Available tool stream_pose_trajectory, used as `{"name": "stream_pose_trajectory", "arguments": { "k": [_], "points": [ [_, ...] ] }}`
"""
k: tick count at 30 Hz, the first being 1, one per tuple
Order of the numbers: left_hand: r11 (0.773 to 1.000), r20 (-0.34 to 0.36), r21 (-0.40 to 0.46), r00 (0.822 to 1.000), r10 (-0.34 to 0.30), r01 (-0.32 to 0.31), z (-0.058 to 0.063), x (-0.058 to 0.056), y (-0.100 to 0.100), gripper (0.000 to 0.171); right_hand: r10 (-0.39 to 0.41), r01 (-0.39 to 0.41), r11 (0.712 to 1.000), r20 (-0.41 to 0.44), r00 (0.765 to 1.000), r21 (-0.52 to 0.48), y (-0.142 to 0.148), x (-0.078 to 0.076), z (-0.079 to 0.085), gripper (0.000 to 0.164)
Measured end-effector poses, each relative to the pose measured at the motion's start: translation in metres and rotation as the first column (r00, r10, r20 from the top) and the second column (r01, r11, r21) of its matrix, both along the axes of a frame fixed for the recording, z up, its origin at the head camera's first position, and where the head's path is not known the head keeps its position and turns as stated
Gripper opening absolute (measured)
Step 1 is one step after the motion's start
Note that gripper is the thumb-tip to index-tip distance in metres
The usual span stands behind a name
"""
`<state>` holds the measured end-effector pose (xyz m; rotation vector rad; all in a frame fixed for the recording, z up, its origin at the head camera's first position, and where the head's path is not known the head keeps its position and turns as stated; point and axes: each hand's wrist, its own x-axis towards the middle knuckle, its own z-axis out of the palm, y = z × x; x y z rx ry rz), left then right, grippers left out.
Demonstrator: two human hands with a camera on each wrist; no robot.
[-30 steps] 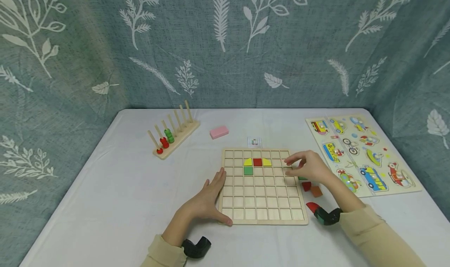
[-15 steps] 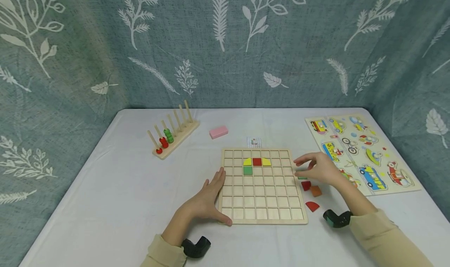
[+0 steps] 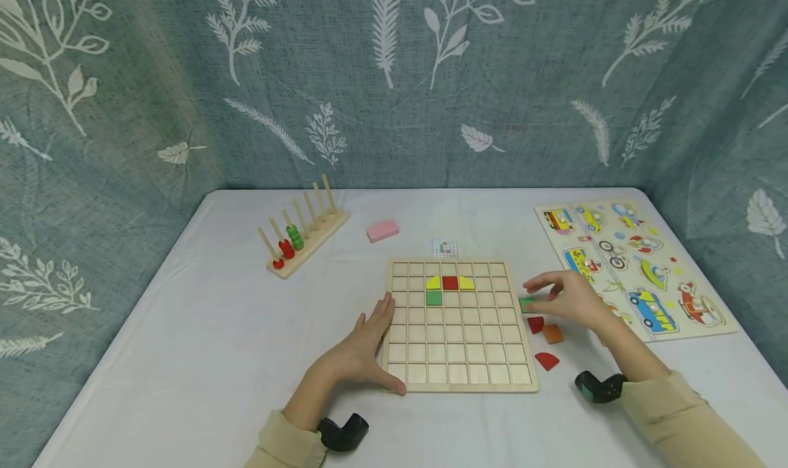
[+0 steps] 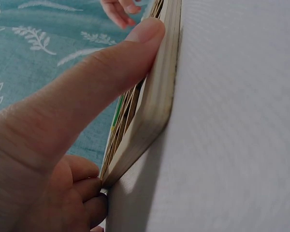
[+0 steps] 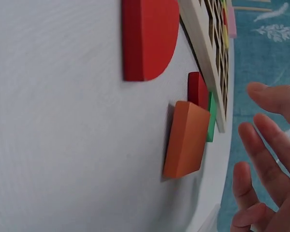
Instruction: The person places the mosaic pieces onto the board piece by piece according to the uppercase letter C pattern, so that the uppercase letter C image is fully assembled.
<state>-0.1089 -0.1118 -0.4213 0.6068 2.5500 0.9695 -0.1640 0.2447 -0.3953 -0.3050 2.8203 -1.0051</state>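
Observation:
A wooden grid board [image 3: 455, 353] lies in front of me. My left hand [image 3: 360, 350] rests along its left side, fingers spread and thumb on the front edge. My right hand [image 3: 569, 300] is beyond the board's right edge, thumb and fingers parted around a flat green block [image 3: 527, 305], which they partly hide; contact is unclear. Nearby lie a small red block [image 3: 535, 325], an orange block [image 5: 188, 140] and a red rounded wedge [image 3: 546, 362]. In the grid's upper rows sit two yellow pieces [image 3: 434, 283], a red square [image 3: 450, 283] and a green square [image 3: 434, 297].
Behind the board is a small gridded pattern card [image 3: 445, 249]. A pink block [image 3: 383, 230] and a peg stand [image 3: 317, 239] with red and green beads stand back left. A vehicle picture puzzle [image 3: 615, 280] lies at the right, close to the right forearm.
My right hand has moved right, off the board's edge to the green block, uncovering the red wedge. My left hand and the pieces in the grid have stayed put.

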Motion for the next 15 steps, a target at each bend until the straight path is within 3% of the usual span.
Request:
{"name": "stream_pose_trajectory", "arguments": {
  "k": [15],
  "points": [
    [1.000, -0.011, 0.007, 1.000, 0.001, -0.001, 0.000, 0.000, 0.000, 0.133, -0.002, 0.002, 1.000, -0.009, 1.000, 0.022, 0.009, -0.003, -0.012, 0.033]
  ]
}}
